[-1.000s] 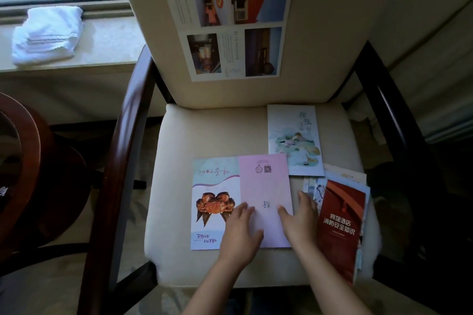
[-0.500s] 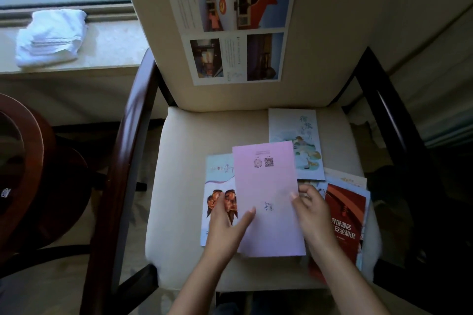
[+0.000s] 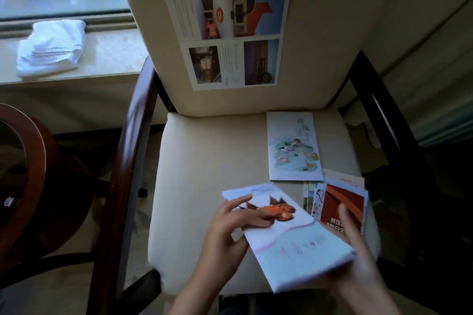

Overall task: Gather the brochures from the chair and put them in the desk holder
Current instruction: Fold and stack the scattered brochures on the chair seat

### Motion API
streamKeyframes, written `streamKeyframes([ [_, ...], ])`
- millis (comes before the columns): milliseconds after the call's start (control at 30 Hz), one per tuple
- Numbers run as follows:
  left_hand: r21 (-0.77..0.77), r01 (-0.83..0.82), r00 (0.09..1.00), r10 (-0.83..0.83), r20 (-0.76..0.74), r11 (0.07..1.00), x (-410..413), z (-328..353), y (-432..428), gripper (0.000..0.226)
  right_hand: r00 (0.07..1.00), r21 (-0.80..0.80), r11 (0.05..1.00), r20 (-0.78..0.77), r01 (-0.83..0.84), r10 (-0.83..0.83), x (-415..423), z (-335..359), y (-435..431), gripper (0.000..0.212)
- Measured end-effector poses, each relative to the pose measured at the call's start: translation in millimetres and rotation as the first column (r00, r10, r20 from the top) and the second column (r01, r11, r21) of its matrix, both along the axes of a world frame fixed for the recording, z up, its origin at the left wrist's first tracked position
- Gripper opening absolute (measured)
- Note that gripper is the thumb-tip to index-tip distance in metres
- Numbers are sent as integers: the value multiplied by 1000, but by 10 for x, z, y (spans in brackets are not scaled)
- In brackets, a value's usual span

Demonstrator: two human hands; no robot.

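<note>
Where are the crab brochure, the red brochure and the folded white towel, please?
crab brochure (image 3: pixel 294 235): head view, its pale lower cover.
red brochure (image 3: pixel 341 203): head view, its red front.
folded white towel (image 3: pixel 51 47): head view, its top fold.

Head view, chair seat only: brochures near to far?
Crab brochure held in both hands, left hand and right hand → red brochure stack → pale landscape brochure → long photo leaflet against the chair back.
</note>
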State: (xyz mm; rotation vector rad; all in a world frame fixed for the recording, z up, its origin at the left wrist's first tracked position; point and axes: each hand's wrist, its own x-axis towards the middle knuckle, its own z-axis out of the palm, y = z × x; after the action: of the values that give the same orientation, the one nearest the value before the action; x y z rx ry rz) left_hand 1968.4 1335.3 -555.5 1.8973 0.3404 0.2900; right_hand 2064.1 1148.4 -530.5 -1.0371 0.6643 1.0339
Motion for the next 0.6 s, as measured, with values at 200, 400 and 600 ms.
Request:
streamKeyframes([
  [200,273,236,971,-237,-30,933,386,-155,-335,38,913,-590,807,330,2,239,124,-83,-727,30],
  [400,305,345,935,-296,-198,888,429,-376,-451,44,975,-361,931,221,48,35,278,-697,-739,38],
  [600,440,42,999,-32,-30,897,539,146,279,31,896,-594,804,377,41,233,743,-333,-11,41],
])
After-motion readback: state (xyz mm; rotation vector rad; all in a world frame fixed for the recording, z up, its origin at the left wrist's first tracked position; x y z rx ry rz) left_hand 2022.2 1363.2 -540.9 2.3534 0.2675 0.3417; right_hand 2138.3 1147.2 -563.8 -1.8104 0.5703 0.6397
